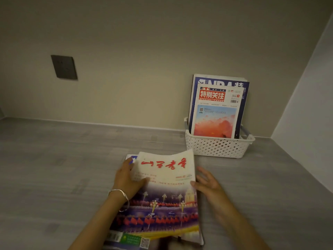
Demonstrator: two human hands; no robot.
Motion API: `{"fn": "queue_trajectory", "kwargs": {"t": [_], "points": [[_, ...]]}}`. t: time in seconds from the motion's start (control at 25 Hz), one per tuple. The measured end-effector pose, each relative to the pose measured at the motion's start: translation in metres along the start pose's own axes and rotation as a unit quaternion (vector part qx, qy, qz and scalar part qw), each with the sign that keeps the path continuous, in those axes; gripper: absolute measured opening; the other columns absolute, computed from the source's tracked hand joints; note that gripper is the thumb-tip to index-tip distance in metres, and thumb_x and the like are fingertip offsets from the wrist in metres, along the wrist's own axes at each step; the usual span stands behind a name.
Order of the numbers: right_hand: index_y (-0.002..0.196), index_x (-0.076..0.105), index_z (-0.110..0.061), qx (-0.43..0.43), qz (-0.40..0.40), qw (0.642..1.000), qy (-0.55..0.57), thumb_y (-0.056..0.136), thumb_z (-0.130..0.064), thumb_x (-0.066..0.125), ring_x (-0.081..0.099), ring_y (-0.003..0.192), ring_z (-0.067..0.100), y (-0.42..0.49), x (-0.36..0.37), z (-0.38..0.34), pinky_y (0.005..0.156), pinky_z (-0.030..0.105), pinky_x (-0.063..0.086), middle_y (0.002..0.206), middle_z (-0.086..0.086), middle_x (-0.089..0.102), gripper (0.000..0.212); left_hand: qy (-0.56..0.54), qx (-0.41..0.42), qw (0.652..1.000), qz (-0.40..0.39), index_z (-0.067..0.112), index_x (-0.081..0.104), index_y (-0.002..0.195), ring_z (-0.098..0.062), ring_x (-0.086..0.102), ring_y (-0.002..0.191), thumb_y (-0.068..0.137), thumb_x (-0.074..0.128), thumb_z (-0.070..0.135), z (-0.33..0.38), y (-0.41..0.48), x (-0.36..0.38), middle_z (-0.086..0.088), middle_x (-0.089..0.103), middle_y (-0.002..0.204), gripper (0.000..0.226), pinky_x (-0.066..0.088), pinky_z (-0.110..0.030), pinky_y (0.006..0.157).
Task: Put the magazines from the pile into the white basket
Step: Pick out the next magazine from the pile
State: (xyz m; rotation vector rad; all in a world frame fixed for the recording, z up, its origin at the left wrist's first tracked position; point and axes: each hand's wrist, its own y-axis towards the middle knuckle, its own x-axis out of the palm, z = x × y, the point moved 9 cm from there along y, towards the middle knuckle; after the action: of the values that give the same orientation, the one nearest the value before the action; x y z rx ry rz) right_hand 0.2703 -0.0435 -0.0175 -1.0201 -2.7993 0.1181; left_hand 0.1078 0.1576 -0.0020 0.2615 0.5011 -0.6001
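A pile of magazines (158, 230) lies on the grey table in front of me. Its top magazine (167, 170) has a cream cover with red characters, and its far end curls upward. My left hand (128, 179), with a silver bracelet at the wrist, grips that magazine's left edge, thumb on the cover. My right hand (207, 183) rests open against its right edge, fingers spread. The white perforated basket (218, 147) stands at the back right against the wall, holding two upright magazines: a red-titled one (216, 112) in front of a blue one (221, 82).
The grey wood-grain table (63, 168) runs to a beige back wall and a white side wall (310, 105) on the right. A dark wall socket plate (64, 67) sits on the back wall at the left.
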Motion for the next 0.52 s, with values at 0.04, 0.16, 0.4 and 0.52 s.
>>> {"fn": "queue_trajectory", "kwargs": {"t": [0.04, 0.16, 0.4, 0.52], "points": [[0.114, 0.055, -0.022, 0.011, 0.003, 1.0, 0.004, 0.08, -0.009, 0.066, 0.071, 0.091, 0.017, -0.001, -0.002, 0.002, 0.068, 0.028, 0.056, 0.104, -0.003, 0.073, 0.037, -0.055, -0.003, 0.998, -0.018, 0.009, 0.029, 0.136, -0.028, 0.05, 0.12, 0.072, 0.075, 0.015, 0.002, -0.003, 0.005, -0.003, 0.056, 0.123, 0.079, 0.042, -0.038, 0.1], [0.1, 0.063, -0.023, 0.034, 0.01, 0.997, -0.069, 0.085, -0.015, 0.062, 0.073, 0.081, 0.015, -0.003, -0.002, 0.008, 0.063, 0.027, 0.056, 0.085, -0.009, 0.076, 0.017, -0.11, 0.02, 0.992, -0.064, 0.015, 0.028, 0.138, -0.016, 0.051, 0.119, 0.081, 0.065, 0.015, 0.017, -0.011, 0.024, 0.011, 0.053, 0.122, 0.068, 0.044, -0.018, 0.089], [0.108, 0.061, -0.014, 0.046, 0.02, 0.996, 0.071, 0.08, -0.013, 0.066, 0.07, 0.092, 0.032, -0.002, -0.016, 0.002, 0.075, 0.044, 0.058, 0.101, 0.012, 0.074, 0.028, -0.04, 0.06, 0.996, -0.045, 0.02, 0.019, 0.142, -0.021, 0.039, 0.127, 0.076, 0.07, 0.025, 0.032, -0.016, 0.025, 0.002, 0.037, 0.138, 0.083, 0.041, -0.045, 0.104], [0.111, 0.059, -0.01, 0.032, 0.038, 0.99, 0.132, 0.073, -0.015, 0.069, 0.068, 0.094, 0.036, -0.001, -0.029, -0.007, 0.074, 0.045, 0.059, 0.106, 0.016, 0.071, 0.04, -0.156, 0.033, 0.984, -0.074, 0.019, 0.038, 0.132, -0.019, 0.061, 0.104, 0.078, 0.068, 0.023, 0.028, -0.015, 0.019, 0.001, 0.057, 0.122, 0.062, 0.052, -0.043, 0.091]]}}
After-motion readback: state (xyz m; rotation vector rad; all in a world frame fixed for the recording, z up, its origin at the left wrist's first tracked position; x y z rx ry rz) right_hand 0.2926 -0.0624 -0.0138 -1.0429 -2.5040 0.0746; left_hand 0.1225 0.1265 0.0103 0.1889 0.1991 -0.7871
